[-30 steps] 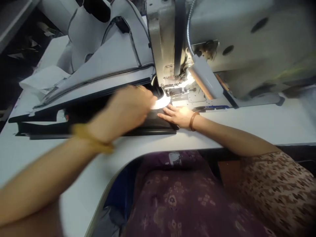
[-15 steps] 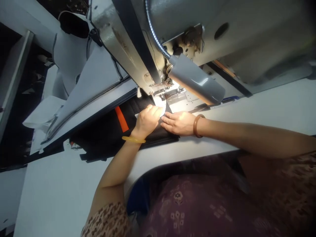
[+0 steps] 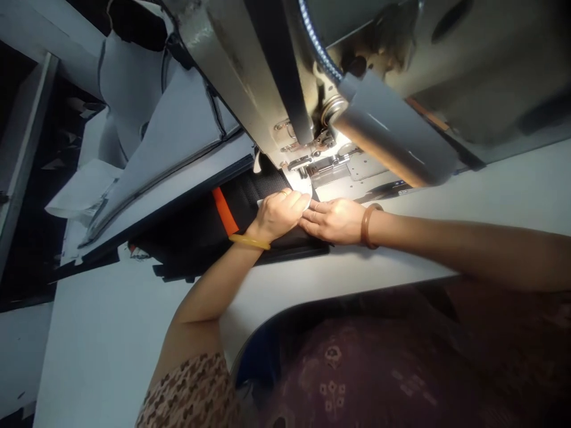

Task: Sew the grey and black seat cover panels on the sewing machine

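Observation:
Black fabric [image 3: 191, 232] with a mesh part and an orange strip [image 3: 225, 211] lies at the sewing machine [image 3: 250, 89]. My left hand [image 3: 282, 215], with a yellow bangle at its wrist, curls its fingers on a small white piece [image 3: 300, 182] over the fabric, close to the needle area. What lies under its fingertips is partly hidden. Against those fingertips rests my right hand [image 3: 336, 221], a brown bangle on its wrist. Its fingers are stretched out flat on the fabric's right end.
A grey lamp [image 3: 397, 134] on a flexible neck lights the needle area from the right. Large grey-white padded panels [image 3: 165, 142] are piled at the left. Below them sits a crumpled white sheet [image 3: 82, 190]. The white table [image 3: 102, 333] ends in a curved front edge by my body.
The whole view has shifted, and the machine and lamp look larger and farther right. Both hands keep nearly the same places on the fabric, a little closer together.

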The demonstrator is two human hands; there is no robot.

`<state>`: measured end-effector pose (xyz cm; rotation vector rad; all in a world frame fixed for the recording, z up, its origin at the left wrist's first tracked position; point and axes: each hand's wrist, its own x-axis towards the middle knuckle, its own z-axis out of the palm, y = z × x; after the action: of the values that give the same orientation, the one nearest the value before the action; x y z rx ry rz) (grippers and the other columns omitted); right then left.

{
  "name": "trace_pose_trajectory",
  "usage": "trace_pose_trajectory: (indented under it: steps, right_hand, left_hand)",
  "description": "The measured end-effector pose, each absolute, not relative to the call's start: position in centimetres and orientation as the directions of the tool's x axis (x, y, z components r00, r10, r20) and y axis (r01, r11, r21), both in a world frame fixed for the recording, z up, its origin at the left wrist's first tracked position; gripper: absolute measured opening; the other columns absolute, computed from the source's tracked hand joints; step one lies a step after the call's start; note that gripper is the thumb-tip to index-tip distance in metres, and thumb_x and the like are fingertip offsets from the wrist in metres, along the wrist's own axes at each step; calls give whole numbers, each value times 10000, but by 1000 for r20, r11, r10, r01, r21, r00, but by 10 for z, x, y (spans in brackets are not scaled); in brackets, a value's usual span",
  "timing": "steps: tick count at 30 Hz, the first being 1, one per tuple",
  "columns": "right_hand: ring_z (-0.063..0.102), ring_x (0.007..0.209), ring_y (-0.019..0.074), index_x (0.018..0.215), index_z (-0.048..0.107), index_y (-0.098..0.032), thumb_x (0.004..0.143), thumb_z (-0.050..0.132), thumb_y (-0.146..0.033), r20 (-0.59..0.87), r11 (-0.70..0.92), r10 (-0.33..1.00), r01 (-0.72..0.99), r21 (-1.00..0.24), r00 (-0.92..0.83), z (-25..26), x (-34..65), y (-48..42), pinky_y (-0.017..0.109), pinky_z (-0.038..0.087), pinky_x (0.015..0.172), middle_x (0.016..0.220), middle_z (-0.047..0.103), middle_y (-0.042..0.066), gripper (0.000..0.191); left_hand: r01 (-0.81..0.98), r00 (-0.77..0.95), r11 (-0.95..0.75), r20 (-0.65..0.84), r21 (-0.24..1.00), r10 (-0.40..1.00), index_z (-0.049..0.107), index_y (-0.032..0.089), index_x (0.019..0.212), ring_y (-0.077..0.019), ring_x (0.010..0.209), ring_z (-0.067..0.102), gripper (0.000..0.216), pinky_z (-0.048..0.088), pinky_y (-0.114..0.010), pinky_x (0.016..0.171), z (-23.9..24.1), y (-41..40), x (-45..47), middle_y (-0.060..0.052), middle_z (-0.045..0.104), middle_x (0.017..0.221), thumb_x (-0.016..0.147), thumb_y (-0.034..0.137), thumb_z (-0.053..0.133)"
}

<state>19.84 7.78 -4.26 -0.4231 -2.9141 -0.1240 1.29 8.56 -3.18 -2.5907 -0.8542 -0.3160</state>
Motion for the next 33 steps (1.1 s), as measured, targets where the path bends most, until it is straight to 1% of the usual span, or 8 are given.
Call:
trace_pose_trajectory:
  steps: [5,8,12,15,18,21,27,33]
  right_hand:
    - [581,1014,240,1112,592,-52,905,370,-102,187,946,309,322,45,-932,-40,198,83,350,526,757,1083,627,162,308]
    - [544,1099,273,1159,567,-11,853,456,-148,126,967,252,255,4,-959,-37,205,82,376,509,843,1192,571,193,353]
    - [460,1211,319,1247,496,34,739,586,-242,68,984,162,156,-86,-984,-39,217,80,393,467,944,1313,462,233,585]
    - [461,1223,270,1244,503,30,817,487,-168,141,988,152,150,-22,-978,-44,220,78,360,423,1005,1298,486,214,471]
    - [491,1196,226,1228,517,22,875,371,-96,214,985,135,154,76,-967,-49,218,77,341,423,999,1270,513,207,399]
    - [515,1164,214,1210,537,0,897,352,-105,237,978,151,180,106,-960,-53,215,76,338,442,973,1263,525,191,378]
    - [558,1085,212,1141,576,0,903,348,-94,325,973,176,215,87,-929,-55,212,75,337,473,921,1184,578,192,343]
    - [555,1072,214,1126,578,-24,927,310,-97,291,963,244,267,41,-925,-50,208,81,344,496,866,1129,607,160,342]
  left_hand:
    - [624,780,-753,224,-209,584,647,150,928,-174,675,545,267,398,-288,594,-30,95,10,-61,653,769,885,181,385]
    - [667,744,-728,165,-155,647,639,143,938,-189,753,561,236,422,-295,648,-25,87,11,-77,656,833,870,167,414]
    - [769,638,-607,186,-197,748,630,124,897,-197,805,562,268,430,-293,698,-19,65,23,-87,651,872,886,94,364]
    - [835,543,-506,170,-217,822,632,127,829,-208,757,554,283,419,-300,666,-19,54,37,-80,626,775,899,108,358]
    - [867,493,-465,173,-181,853,636,129,825,-206,722,544,296,410,-303,653,-23,53,45,-82,602,728,911,137,352]
    - [871,491,-470,225,-142,842,648,131,848,-199,707,535,313,405,-299,652,-28,56,44,-79,598,714,919,163,345]
    - [841,539,-532,240,-101,807,656,144,878,-175,658,529,343,374,-290,604,-29,59,35,-73,610,712,921,173,317]
    - [827,562,-545,218,-136,798,651,151,899,-178,684,556,289,379,-290,618,-28,66,35,-70,631,753,903,179,364]
